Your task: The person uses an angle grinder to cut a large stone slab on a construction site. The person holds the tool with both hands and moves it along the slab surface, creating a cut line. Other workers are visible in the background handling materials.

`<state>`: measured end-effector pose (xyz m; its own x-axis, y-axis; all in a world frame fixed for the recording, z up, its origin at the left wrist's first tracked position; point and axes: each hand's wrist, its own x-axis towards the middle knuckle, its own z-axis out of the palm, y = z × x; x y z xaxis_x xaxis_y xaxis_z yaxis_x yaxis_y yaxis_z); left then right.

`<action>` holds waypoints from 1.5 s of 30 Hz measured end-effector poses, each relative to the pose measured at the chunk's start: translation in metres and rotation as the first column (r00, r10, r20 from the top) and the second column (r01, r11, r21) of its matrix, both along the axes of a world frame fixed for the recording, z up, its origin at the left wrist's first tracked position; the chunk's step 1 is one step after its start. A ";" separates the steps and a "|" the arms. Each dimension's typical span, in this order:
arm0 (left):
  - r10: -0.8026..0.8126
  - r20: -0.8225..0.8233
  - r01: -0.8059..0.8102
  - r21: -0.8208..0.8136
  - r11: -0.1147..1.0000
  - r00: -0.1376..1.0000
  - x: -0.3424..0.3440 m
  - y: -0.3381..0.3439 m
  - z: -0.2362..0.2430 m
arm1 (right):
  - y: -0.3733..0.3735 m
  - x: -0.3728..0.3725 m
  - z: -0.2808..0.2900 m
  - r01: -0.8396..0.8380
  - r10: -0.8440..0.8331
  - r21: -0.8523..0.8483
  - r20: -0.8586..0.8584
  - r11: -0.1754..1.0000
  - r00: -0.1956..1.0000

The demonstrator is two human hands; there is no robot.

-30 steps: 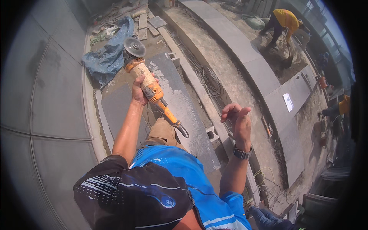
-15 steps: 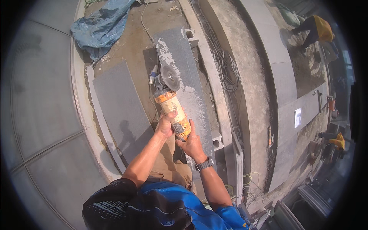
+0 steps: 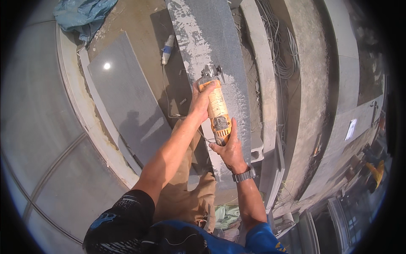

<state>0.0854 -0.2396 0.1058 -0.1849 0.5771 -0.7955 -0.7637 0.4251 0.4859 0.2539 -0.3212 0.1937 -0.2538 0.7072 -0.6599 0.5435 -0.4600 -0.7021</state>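
Orange grinder (image 3: pixel 218 106) above grey slab (image 3: pixel 226 38)
Left hand (image 3: pixel 201 101) grips its front; right hand (image 3: pixel 231 151) (wearing a watch (image 3: pixel 244 174)) its rear.

Yellow angle grinder (image 3: pixel 218 103) — scuffed, head forward — over white-streaked grey slab (image 3: pixel 236 95).

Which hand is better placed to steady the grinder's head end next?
Likely the left hand: it grips the grinder just behind the metal head, while the right hand holds farther back.
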 end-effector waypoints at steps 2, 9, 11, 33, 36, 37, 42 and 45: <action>-0.030 -0.030 0.030 0.012 0.999 0.999 -0.009 0.040 -0.018 | 0.038 -0.013 -0.018 0.021 -0.020 -0.030 0.009 0.999 1.000; -0.176 -0.137 0.190 0.096 0.977 0.975 -0.046 0.167 -0.081 | 0.148 -0.056 -0.086 0.101 -0.099 -0.032 0.061 0.994 0.993; -0.189 -0.138 0.206 0.114 0.972 0.972 -0.050 0.182 -0.094 | 0.163 -0.061 -0.100 0.118 -0.118 -0.004 0.038 0.993 0.992; -0.185 -0.160 0.206 0.119 0.971 0.970 -0.060 0.192 -0.144 | 0.180 -0.070 -0.136 0.041 -0.040 -0.005 0.086 0.999 0.996; -0.132 -0.170 0.142 0.045 0.989 0.976 -0.058 0.202 -0.157 | 0.188 -0.074 -0.133 0.035 -0.033 -0.022 0.077 0.999 0.997; -0.132 -0.170 0.141 0.044 0.989 0.977 -0.058 0.202 -0.159 | 0.193 -0.075 -0.130 0.031 -0.028 -0.048 0.080 0.998 0.996; -0.138 -0.169 0.145 0.031 0.989 0.976 -0.069 0.215 -0.170 | 0.205 -0.081 -0.135 -0.011 0.010 0.008 0.100 1.000 0.995; -0.144 -0.167 0.150 0.022 0.988 0.975 -0.075 0.229 -0.182 | 0.212 -0.083 -0.140 -0.020 0.015 0.057 0.091 0.998 0.996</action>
<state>0.0099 -0.0109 -0.0765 -0.2224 0.6339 -0.7408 -0.6025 0.5080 0.6156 0.1707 -0.1092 0.0540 -0.2074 0.7408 -0.6389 0.6140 -0.4099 -0.6746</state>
